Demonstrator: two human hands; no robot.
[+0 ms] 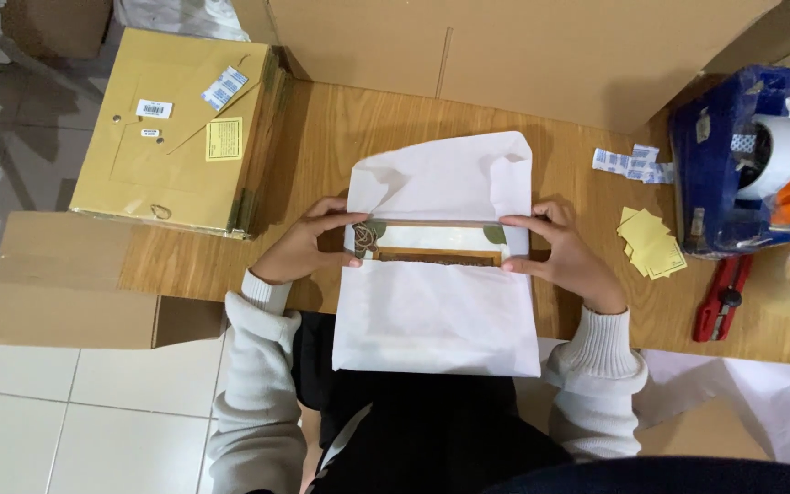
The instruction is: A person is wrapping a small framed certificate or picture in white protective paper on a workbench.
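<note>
A large white paper envelope (436, 316) lies on the wooden table (358, 128), its flap (445, 174) folded open away from me. In its mouth sits a flat framed item (432, 242) with a pale face, brown edge and small green leaf shapes. My left hand (308, 242) grips the left end of that item at the envelope's opening. My right hand (560, 252) pinches the right end, thumb below and fingers above. Both sleeves are light grey knit.
A stack of tan padded mailers (176, 128) lies at the left. A cardboard box (57, 279) stands lower left. At the right are a blue tape dispenser (733, 155), yellow paper slips (651, 242), small white packets (628, 163) and a red cutter (722, 300). Cardboard sheets (505, 46) stand behind.
</note>
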